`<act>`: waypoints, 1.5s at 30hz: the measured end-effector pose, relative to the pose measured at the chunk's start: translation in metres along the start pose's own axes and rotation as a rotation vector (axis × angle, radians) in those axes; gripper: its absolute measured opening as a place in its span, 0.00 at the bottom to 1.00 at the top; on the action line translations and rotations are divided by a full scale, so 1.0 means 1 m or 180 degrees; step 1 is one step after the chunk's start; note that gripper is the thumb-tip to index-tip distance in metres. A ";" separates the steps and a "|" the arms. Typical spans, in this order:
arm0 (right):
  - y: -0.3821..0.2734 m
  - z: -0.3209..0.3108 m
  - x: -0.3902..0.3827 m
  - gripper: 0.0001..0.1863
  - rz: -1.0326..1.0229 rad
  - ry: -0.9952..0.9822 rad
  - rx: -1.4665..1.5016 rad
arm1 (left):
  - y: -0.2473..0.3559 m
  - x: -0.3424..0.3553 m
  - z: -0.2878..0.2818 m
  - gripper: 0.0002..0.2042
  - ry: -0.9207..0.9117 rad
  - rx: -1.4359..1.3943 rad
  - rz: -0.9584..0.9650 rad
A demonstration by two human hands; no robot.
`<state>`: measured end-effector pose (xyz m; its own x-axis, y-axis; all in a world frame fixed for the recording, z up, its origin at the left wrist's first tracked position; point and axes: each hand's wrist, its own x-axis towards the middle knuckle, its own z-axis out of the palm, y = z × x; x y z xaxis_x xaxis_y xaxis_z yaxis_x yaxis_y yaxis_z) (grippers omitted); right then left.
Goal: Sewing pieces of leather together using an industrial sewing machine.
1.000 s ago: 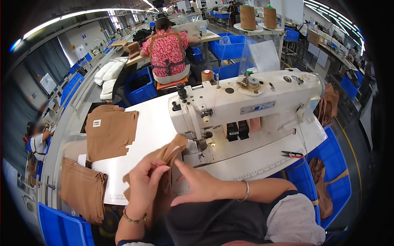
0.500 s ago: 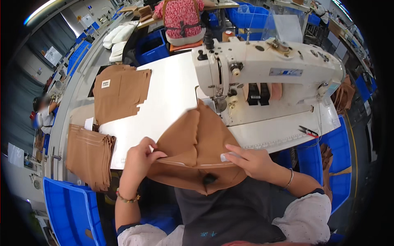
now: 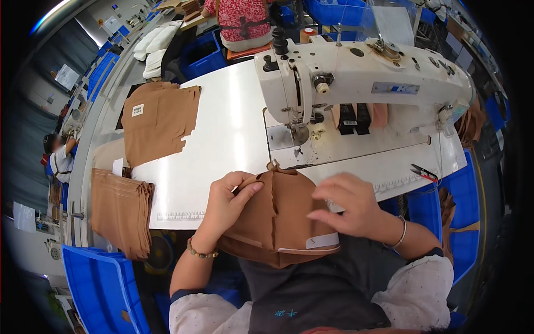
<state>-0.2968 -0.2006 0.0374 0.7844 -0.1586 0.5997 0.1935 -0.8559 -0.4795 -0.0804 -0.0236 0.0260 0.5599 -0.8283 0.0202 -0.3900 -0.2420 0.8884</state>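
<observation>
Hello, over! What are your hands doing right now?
Left hand pinching brown fabric piece. Right hand flat on it. Sewing machine just beyond, nothing between.

A folded piece of tan-brown fabric (image 3: 278,214) with a small white label near its lower edge lies bunched over the near edge of the white worktop (image 3: 222,133), lightly creased.

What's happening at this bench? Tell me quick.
A person sits at a white sewing machine, handling a brown fabric piece at the near table edge. The left hand pinches its left edge; the right hand rests flat on top. Cut brown pieces lie on the table, and more hang off its left end.
</observation>
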 end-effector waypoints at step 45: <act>0.018 0.076 0.037 0.08 -0.2263 -0.0067 -0.1320 | 0.033 0.132 -0.023 0.07 -0.2008 0.2144 0.0872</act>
<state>-0.2194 -0.1847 0.0029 0.5683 0.4956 0.6569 0.4179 -0.8615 0.2884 -0.0025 -0.1291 0.0683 -0.0325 -0.9709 -0.2372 -0.8968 -0.0765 0.4357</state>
